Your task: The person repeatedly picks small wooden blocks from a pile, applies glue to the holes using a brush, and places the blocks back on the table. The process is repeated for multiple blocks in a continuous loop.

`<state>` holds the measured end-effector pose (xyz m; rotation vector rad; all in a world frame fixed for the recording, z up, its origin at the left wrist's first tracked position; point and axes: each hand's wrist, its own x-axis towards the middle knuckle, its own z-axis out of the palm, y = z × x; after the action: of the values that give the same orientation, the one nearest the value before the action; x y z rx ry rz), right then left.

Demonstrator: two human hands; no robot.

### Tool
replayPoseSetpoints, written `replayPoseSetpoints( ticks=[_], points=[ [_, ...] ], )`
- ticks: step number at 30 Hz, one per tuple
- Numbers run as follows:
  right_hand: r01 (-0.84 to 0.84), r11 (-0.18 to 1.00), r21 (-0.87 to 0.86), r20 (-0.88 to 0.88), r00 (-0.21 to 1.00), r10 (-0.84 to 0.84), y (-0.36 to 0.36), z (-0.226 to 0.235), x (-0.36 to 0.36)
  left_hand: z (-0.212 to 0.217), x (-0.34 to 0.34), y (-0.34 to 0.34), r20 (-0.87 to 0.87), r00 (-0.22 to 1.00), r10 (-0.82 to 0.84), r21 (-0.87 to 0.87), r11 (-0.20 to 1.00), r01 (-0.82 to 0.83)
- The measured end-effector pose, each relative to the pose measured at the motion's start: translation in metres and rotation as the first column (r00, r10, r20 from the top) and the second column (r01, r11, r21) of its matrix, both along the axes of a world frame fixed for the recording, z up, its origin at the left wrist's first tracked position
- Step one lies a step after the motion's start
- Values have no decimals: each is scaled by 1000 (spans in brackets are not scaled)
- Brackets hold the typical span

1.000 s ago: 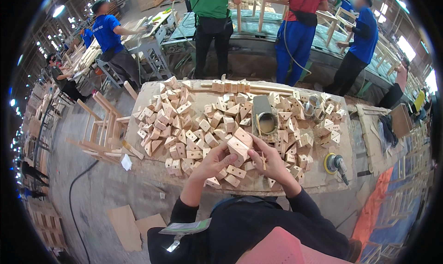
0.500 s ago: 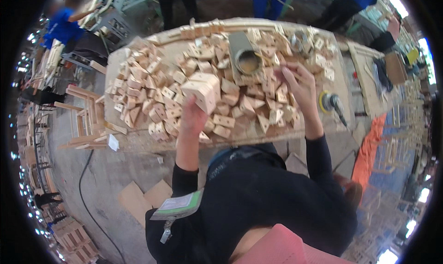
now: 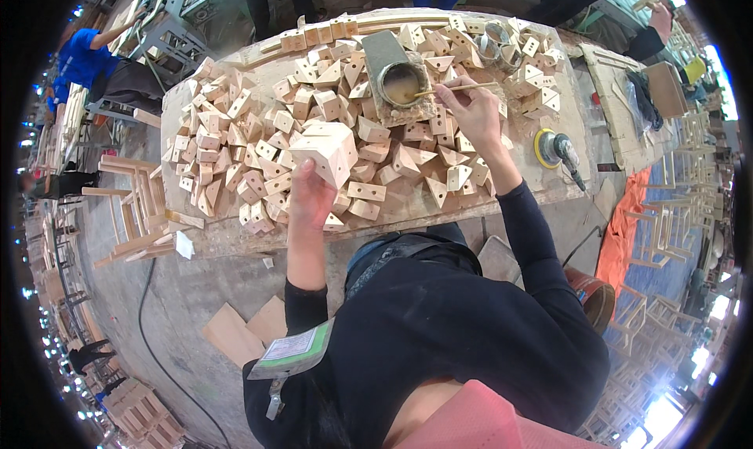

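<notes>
My left hand [image 3: 311,198] grips a small stack of pale wooden blocks [image 3: 323,152] from below, thumb on the near side; drilled holes show in its face. It is held above the near part of the table. My right hand [image 3: 474,118] is closed on a thin wooden stick [image 3: 484,85], pinching it between thumb and fingers. The stick's left end reaches into the mouth of a round pot [image 3: 401,105], which holds a cloudy tan substance. The pot lies tilted at the near end of a grey block [image 3: 384,47].
Loose wedge-shaped wooden blocks with holes [image 3: 223,139] cover much of the table [image 3: 471,214]. A sander [image 3: 555,149] lies at the right, and glass jars [image 3: 494,43] stand at the back. Wooden frames [image 3: 133,206] stand left of the table. Another person [image 3: 86,57] works at far left.
My right hand has moved left toward the pot and closed on the stick; its fingers were looser and apart before. The left hand still holds the blocks. The whole view has shifted slightly.
</notes>
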<state>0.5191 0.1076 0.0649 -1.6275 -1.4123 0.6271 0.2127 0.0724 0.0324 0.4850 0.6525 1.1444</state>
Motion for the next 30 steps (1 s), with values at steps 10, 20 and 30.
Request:
replayPoseSetpoints(
  ticks=[10,20,30],
  points=[
    [29,995,-94,-853,514,-96,-9,-31,-1,0,-1,-1,41,998,46,-7,999,-46],
    [43,967,-252,-877,411,-247,-9,-25,4,0,4,4,148,989,8,-29,1000,-4],
    [95,987,-128,-884,440,-157,-12,-29,8,-3,15,14,309,947,-85,-17,995,95]
  ],
)
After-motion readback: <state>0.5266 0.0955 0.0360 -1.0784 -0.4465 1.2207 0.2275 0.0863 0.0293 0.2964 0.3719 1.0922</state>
